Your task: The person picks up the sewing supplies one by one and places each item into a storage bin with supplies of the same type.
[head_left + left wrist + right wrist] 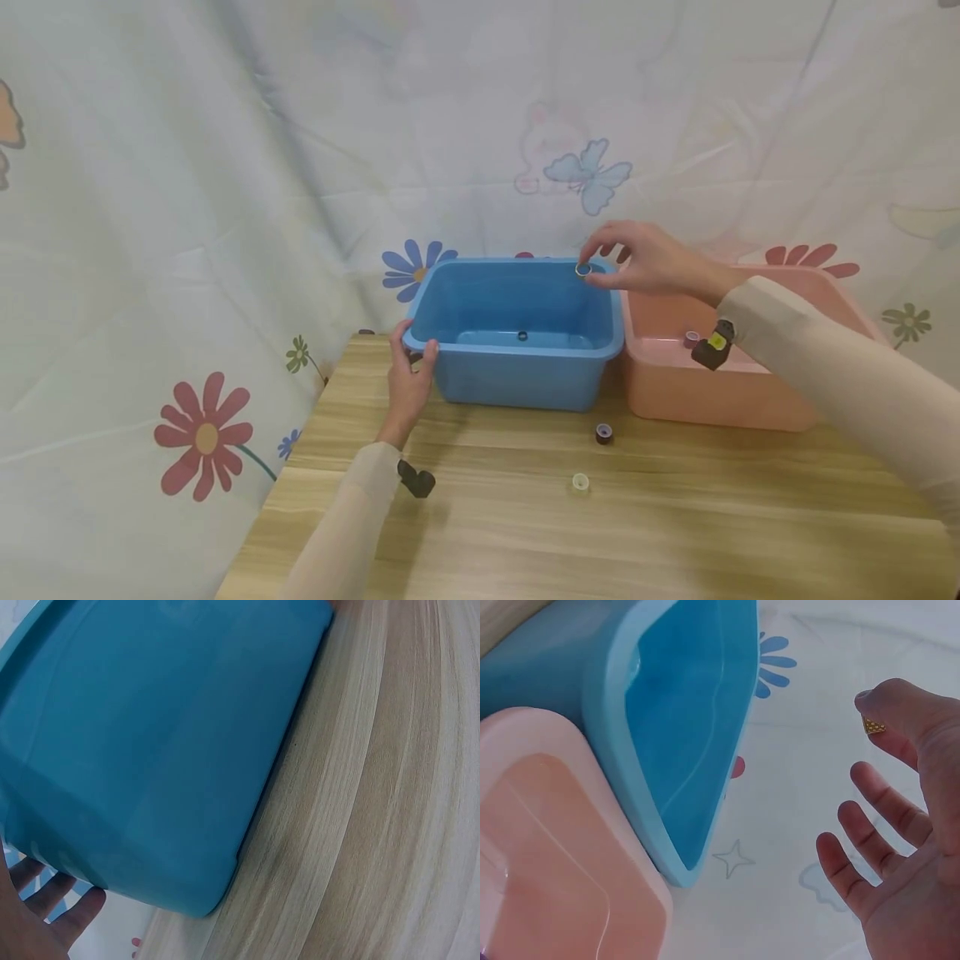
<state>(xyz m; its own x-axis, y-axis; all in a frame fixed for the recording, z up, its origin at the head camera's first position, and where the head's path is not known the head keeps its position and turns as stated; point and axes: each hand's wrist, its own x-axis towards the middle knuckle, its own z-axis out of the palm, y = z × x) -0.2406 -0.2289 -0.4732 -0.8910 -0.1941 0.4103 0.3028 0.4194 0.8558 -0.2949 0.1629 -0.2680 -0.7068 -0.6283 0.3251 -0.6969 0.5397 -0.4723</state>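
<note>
Pale cloth printed with flowers and a blue butterfly [588,177] hung behind my wood-grained table [465,533]. At the left, my left hand [408,387] was spread around the front left corner of a sky-blue, rectangular plastic tub [517,379], thumb at the front, fingers almost straight against its end wall. A hard push there, I judged, could slide the tub sideways into its neighbour.

Inside it, one small, dark, round piece [522,336] lay on the floor. Next along, a cream, spool-like piece [581,483] sat on the bare wood; being round, it might roll if knocked.

Above the tub's back right corner was a tiny gold-patterned ring [874,724], pinched between thumb and forefinger of my right hand [651,260], the other fingers loosely bent and apart. With so little to hold, it could slip; let go too near the rim, it might bounce and drop behind the tub. I could not tell its height above the edge.

Farther right, a dark purple spool [603,433] stood before the tubs. My forearm crossed over a salmon-pink plastic tub [720,404] holding a mauve, round piece [692,339]; a dipped sleeve could catch its rim.
</note>
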